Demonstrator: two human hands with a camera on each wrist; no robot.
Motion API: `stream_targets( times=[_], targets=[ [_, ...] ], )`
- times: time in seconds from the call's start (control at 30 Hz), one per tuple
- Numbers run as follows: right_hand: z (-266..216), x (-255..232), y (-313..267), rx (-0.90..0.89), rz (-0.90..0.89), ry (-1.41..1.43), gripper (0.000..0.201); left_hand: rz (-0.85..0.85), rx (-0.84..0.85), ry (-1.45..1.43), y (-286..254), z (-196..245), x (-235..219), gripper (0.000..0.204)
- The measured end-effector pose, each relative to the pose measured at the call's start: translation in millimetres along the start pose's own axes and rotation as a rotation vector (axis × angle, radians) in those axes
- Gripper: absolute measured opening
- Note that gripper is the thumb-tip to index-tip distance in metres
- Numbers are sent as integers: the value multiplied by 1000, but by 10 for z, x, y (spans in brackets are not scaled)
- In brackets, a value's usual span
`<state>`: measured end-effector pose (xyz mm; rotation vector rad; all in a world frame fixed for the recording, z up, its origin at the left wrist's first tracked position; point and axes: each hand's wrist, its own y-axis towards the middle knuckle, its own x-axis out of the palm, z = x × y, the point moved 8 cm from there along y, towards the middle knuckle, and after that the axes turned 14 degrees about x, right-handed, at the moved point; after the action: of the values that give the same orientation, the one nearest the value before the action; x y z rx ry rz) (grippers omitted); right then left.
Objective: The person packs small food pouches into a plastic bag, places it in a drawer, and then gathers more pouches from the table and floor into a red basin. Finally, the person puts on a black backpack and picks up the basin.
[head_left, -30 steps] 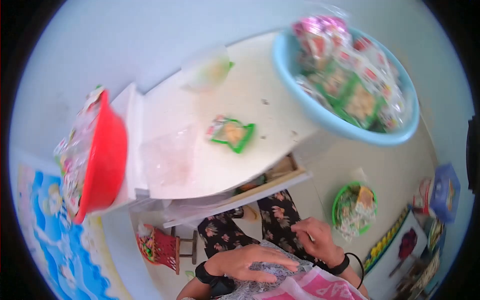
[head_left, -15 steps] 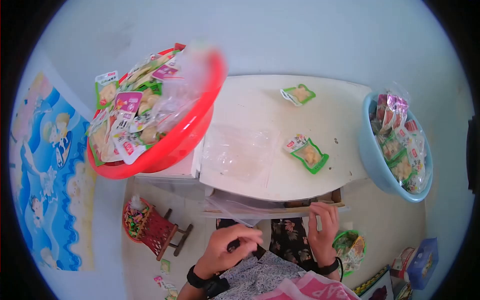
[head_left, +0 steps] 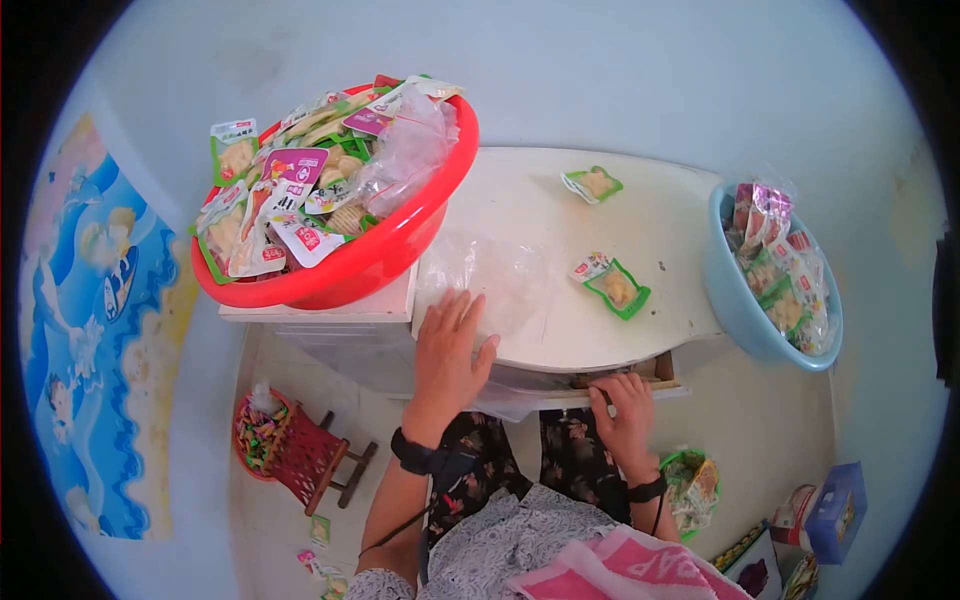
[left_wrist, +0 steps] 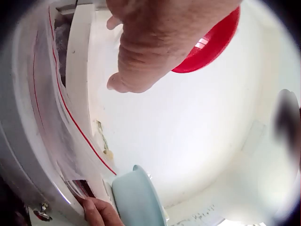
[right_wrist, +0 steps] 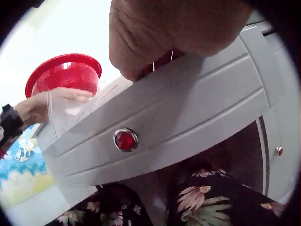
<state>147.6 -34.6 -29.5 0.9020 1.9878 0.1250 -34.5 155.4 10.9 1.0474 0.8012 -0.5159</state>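
In the head view my left hand (head_left: 448,360) lies with extended fingers at the left front edge of the white table (head_left: 560,260), its fingertips at a clear plastic bag (head_left: 500,290). Below, my right hand (head_left: 625,415) grips the top of the open drawer's front; the right wrist view shows that hand (right_wrist: 174,33) above the drawer front (right_wrist: 188,108) with its red knob. Clear bags with red zip lines (left_wrist: 70,113) hang over the drawer in the left wrist view. Two green-edged snack packets (head_left: 618,288) lie on the table.
A red basin (head_left: 400,235) heaped with snack packets stands at the left. At the table's right end is a light blue basin (head_left: 735,290) of packets. On the floor are a green basket (head_left: 690,490) and a red woven basket (head_left: 305,460).
My left hand has moved up and forward from the lap to the table edge and bag. My right hand has come onto the drawer front. The head view has shifted.
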Motion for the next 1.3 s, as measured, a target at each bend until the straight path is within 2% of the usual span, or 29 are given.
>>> stream_targets(
  times=[0.03, 0.13, 0.23, 0.33, 0.43, 0.47, 0.53, 0.57, 0.67, 0.77, 0.87, 0.97, 1.07, 1.17, 1.27, 1.3],
  targets=[
    [19, 4, -14, 14, -12, 13, 6, -5, 47, 40, -9, -2, 15, 47],
    [-3, -76, -25, 16, -13, 85, 8, -26, 15, -25, -66, 18, 38, 45],
    [31, -156, 9, 163, -60, 371, 13, -76, 102, 16, -28, 281, 50, 44],
    [-21, -184, 127, 259, -2, 539, 30, -109, 159, -3, -8, 488, 59, 44],
    [-239, -248, 334, 351, 18, 323, 50, -93, 142, -124, 22, 668, 19, 43],
    [-269, -239, 379, 325, 45, 242, 54, -84, 126, -176, 23, 676, 7, 43],
    [-302, -145, 488, 265, 96, 81, 63, 87, 67, -124, -37, 580, -153, 46],
    [-287, -107, 531, 280, 111, 71, 63, 172, 34, -97, -66, 500, -237, 47],
    [-190, 21, 591, 332, 114, 91, 64, 264, -38, 138, -173, 209, -369, 55],
    [-108, 128, 618, 362, 78, 171, 65, 198, -159, 197, -166, 39, -298, 62],
    [-115, 150, 658, 353, 107, 185, 66, 162, -257, 135, -119, -117, -197, 62],
    [-76, 162, 691, 356, 96, 195, 64, 202, -217, 142, -7, -58, -100, 63],
    [-98, 134, 721, 360, 85, 218, 60, 247, -369, -122, 18, -221, 12, 62],
    [-9, 146, 762, 373, 101, 250, 53, 322, -411, -272, -3, -438, 66, 63],
    [96, 137, 778, 400, 126, 316, 46, 299, -472, -277, -9, -423, 59, 63],
    [105, 135, 778, 425, 124, 332, 44, 302, -425, -188, 6, -385, 17, 62]
  ],
)
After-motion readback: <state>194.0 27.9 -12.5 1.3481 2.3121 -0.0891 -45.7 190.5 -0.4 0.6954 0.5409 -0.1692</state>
